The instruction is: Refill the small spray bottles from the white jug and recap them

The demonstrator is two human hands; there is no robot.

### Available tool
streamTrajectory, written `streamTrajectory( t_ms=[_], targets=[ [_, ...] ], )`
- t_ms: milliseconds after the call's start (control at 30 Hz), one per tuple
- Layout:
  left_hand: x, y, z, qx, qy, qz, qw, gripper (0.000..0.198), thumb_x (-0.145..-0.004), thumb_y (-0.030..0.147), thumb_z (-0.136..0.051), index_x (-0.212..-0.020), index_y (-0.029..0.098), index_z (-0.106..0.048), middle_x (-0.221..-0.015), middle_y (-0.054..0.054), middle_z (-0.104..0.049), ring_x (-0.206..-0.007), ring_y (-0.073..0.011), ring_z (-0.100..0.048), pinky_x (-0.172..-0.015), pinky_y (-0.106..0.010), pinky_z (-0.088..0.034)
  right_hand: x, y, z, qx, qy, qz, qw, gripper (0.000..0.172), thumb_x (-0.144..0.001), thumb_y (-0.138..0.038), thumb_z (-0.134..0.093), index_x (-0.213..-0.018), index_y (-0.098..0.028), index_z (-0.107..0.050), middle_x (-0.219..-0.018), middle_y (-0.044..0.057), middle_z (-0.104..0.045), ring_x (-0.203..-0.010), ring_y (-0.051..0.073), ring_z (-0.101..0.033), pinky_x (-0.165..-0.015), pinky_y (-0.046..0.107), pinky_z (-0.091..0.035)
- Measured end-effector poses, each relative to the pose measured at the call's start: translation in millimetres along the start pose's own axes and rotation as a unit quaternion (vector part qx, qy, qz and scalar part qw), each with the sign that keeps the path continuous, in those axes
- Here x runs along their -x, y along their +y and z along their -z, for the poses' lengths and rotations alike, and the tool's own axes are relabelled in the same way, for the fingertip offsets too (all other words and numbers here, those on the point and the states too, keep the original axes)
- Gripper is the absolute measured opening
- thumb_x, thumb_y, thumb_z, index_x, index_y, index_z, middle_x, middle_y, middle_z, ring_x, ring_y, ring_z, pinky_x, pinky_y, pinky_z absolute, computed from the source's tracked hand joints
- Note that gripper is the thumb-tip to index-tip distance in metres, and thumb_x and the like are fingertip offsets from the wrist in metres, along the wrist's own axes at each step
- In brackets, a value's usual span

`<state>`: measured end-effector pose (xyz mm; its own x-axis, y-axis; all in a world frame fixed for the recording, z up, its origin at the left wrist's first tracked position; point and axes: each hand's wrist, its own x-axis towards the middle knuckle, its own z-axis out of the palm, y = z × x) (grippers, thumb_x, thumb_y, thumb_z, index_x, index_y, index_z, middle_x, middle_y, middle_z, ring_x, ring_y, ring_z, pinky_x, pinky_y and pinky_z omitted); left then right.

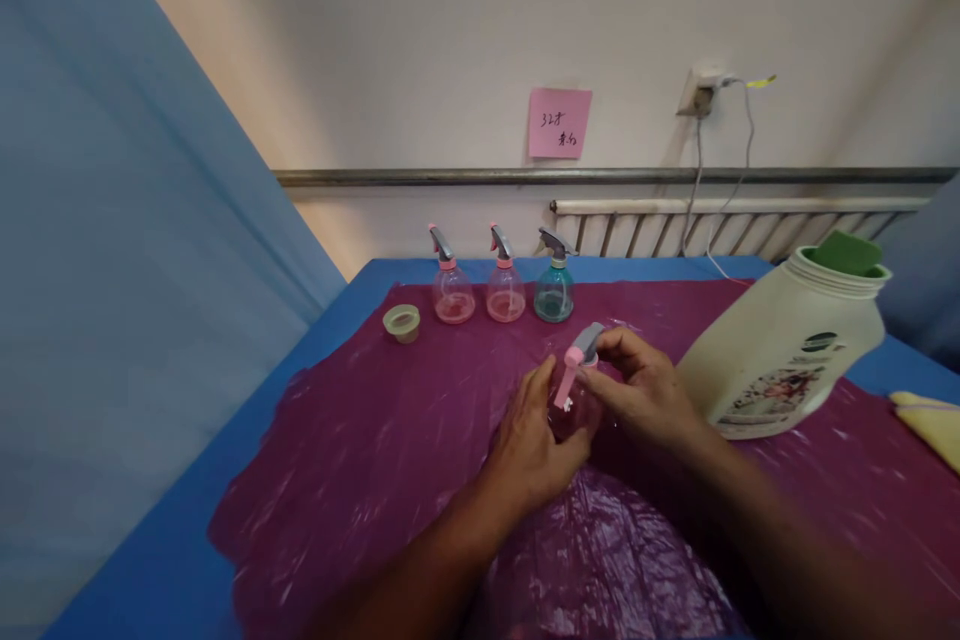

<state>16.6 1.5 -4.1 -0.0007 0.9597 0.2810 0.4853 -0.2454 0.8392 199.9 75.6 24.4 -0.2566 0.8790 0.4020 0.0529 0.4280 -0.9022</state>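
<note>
A small clear spray bottle (576,408) with a grey and pink trigger head stands on the purple plastic sheet (375,460). My left hand (529,445) is wrapped round the bottle's body. My right hand (645,385) pinches the trigger head at the top. Three more spray bottles stand in a row at the back: two pinkish ones (452,292) (505,290) and a teal one (554,290).
A large white jug (787,350) with a green part in its open mouth stands to the right. A small pale green cap (402,322) lies at the back left. A yellow cloth (934,425) lies at the right edge. A blue curtain (112,270) hangs on the left.
</note>
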Motion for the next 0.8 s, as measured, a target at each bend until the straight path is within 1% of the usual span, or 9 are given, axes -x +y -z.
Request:
streamTrajectory(
  t_ms=[133,167,300,367,467,567,667,800],
  targets=[
    [-1,-1,2.3,-0.012,-0.017,-0.026,0.999,0.082,-0.101,0.040,-0.081,-0.173,0.035,-0.043,-0.170,-0.013,-0.057,-0.158,-0.0360,-0.058,-0.131,-0.061,-0.050,-1,1,-8,-0.025,0.016,-0.011,1.000,0.024,-0.092,-0.040,-0.091,-0.104,-0.025,-0.076,-0.104,0.003,-0.080,-0.098,0.023,-0.076,-0.094,0.038,-0.057],
    [-1,-2,2.6,-0.020,-0.018,-0.039,0.999,0.084,-0.102,0.039,-0.080,-0.175,0.035,-0.040,-0.173,-0.013,-0.054,-0.161,-0.0362,-0.055,-0.133,-0.061,-0.049,-1,1,-9,-0.027,0.019,-0.014,0.999,0.025,-0.092,-0.040,-0.091,-0.103,-0.025,-0.075,-0.103,0.003,-0.080,-0.097,0.023,-0.075,-0.094,0.038,-0.057],
    [1,-10,2.1,-0.057,-0.007,-0.095,0.994,0.098,-0.102,0.033,-0.079,-0.182,0.039,-0.022,-0.187,-0.012,-0.034,-0.175,-0.0374,-0.033,-0.139,-0.064,-0.039,-2,-3,-10,-0.029,0.023,-0.026,0.999,0.029,-0.088,-0.042,-0.093,-0.100,-0.025,-0.074,-0.099,0.003,-0.079,-0.094,0.023,-0.074,-0.091,0.038,-0.057],
    [3,-11,2.0,-0.057,-0.015,-0.111,0.992,0.101,-0.103,0.030,-0.077,-0.183,0.041,-0.017,-0.189,-0.011,-0.031,-0.176,-0.0366,-0.032,-0.140,-0.064,-0.038,-2,-5,-10,-0.029,0.022,-0.029,0.999,0.029,-0.088,-0.042,-0.093,-0.099,-0.025,-0.072,-0.098,0.003,-0.078,-0.093,0.023,-0.073,-0.091,0.038,-0.056],
    [5,-10,3.8,-0.055,-0.023,-0.112,0.992,0.097,-0.104,0.028,-0.074,-0.183,0.040,-0.019,-0.188,-0.010,-0.034,-0.174,-0.0364,-0.035,-0.140,-0.063,-0.039,-2,-6,-10,-0.038,0.016,-0.031,0.999,0.029,-0.089,-0.041,-0.093,-0.098,-0.026,-0.070,-0.101,0.003,-0.079,-0.095,0.024,-0.073,-0.092,0.039,-0.057],
    [7,-9,7.2,-0.053,-0.023,-0.117,0.991,0.094,-0.104,0.024,-0.072,-0.183,0.038,-0.023,-0.187,-0.011,-0.036,-0.174,-0.0368,-0.035,-0.140,-0.064,-0.038,-3,-6,-11,-0.055,0.008,-0.040,0.998,0.033,-0.087,-0.042,-0.095,-0.099,-0.026,-0.069,-0.105,0.005,-0.081,-0.099,0.025,-0.075,-0.097,0.044,-0.058],
    [6,-11,9.7,-0.051,-0.024,-0.128,0.990,0.091,-0.102,0.020,-0.071,-0.181,0.038,-0.029,-0.186,-0.010,-0.037,-0.172,-0.0359,-0.039,-0.140,-0.063,-0.040,-4,-5,-12,-0.069,0.005,-0.046,0.997,0.035,-0.086,-0.044,-0.095,-0.100,-0.026,-0.069,-0.109,0.005,-0.083,-0.100,0.026,-0.076,-0.101,0.046,-0.058],
    [2,-11,9.9,-0.041,-0.016,-0.147,0.988,0.094,-0.101,0.019,-0.072,-0.180,0.044,-0.028,-0.184,-0.006,-0.041,-0.170,-0.0339,-0.044,-0.139,-0.060,-0.042,-2,-3,-12,-0.061,0.025,-0.028,0.997,0.035,-0.085,-0.045,-0.096,-0.099,-0.026,-0.071,-0.108,0.005,-0.082,-0.099,0.025,-0.075,-0.097,0.042,-0.059]
  ],
)
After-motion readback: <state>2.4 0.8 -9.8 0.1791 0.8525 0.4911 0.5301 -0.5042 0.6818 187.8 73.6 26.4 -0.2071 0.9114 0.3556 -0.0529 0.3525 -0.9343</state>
